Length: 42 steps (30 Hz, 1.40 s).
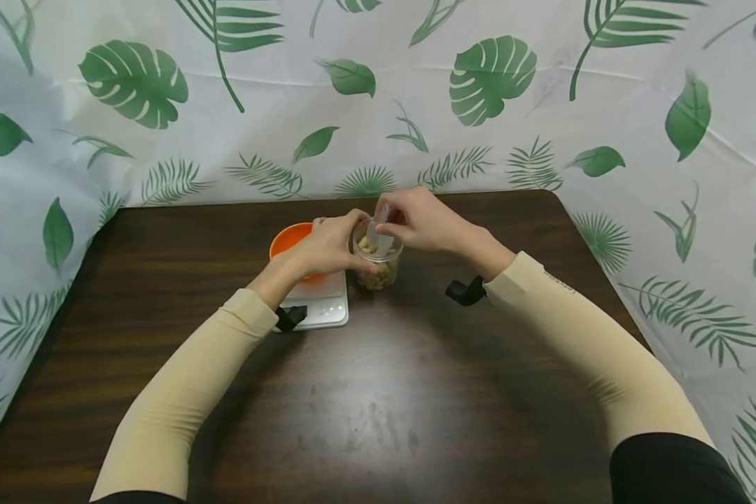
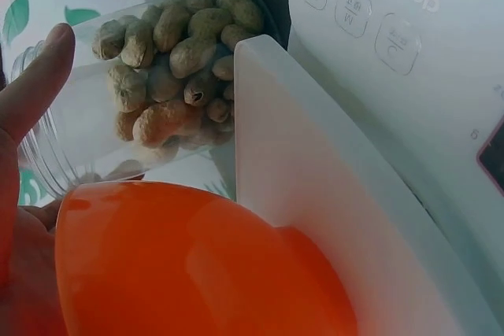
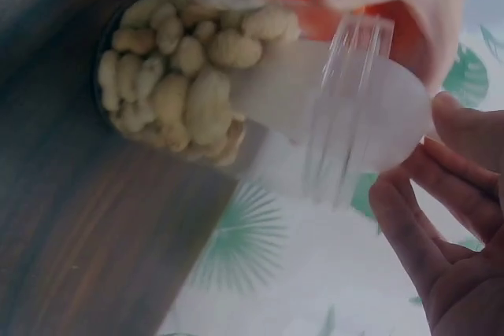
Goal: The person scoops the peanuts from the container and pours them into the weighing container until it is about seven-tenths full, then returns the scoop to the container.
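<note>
Jar (image 1: 379, 277) stands beside edge of scale (image 1: 325, 311).

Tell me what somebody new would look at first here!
The bright orange bowl on the white kitchen scale pops out first. Just right of the scale stands a clear jar of peanuts. The left hand holds it, while the right hand pinches a translucent scoop poking inside.

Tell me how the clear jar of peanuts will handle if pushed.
The clear jar would probably resist tipping, since the peanuts sit in its lower part. Its smooth, shiny surface may be slippery. Being round, it would likely roll if it fell over.
</note>
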Motion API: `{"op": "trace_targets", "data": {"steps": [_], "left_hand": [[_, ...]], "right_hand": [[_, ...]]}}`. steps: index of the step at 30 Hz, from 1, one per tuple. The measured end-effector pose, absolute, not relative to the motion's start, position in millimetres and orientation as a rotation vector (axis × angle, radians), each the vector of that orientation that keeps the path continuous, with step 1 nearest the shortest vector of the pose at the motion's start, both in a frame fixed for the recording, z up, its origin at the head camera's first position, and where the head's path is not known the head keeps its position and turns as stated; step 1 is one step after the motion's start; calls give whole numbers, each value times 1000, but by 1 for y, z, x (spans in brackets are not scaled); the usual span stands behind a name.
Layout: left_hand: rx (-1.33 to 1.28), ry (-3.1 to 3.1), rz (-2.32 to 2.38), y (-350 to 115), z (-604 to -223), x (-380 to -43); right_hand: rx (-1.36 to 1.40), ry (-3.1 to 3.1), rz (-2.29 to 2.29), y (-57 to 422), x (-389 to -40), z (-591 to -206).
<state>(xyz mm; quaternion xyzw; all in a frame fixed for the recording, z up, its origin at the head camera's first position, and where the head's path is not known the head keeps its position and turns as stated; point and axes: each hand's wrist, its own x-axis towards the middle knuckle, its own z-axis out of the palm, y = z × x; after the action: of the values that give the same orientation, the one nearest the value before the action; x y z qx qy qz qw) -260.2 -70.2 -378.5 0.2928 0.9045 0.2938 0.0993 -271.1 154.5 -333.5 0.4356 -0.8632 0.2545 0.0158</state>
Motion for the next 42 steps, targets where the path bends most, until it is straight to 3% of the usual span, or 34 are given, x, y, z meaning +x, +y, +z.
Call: {"op": "trace_targets", "data": {"steps": [6, 16, 23, 29, 37, 42], "left_hand": [[877, 2663, 875, -70, -377, -260], [860, 2666, 866, -70, -378, -259], [861, 2672, 851, -70, -377, -260], [861, 2679, 850, -70, -376, -260], [856, 2682, 833, -70, -375, -262], [851, 2679, 835, -69, -376, -262]], "right_hand": [[1446, -2648, 693, 143, -266, -332], [1223, -2669, 996, 159, -266, -341], [1286, -2645, 945, 153, -263, -342], [1080, -2612, 1114, 163, -262, -349], [1272, -2616, 866, 151, -258, -343], [1163, -2648, 1021, 150, -258, -342]]}}
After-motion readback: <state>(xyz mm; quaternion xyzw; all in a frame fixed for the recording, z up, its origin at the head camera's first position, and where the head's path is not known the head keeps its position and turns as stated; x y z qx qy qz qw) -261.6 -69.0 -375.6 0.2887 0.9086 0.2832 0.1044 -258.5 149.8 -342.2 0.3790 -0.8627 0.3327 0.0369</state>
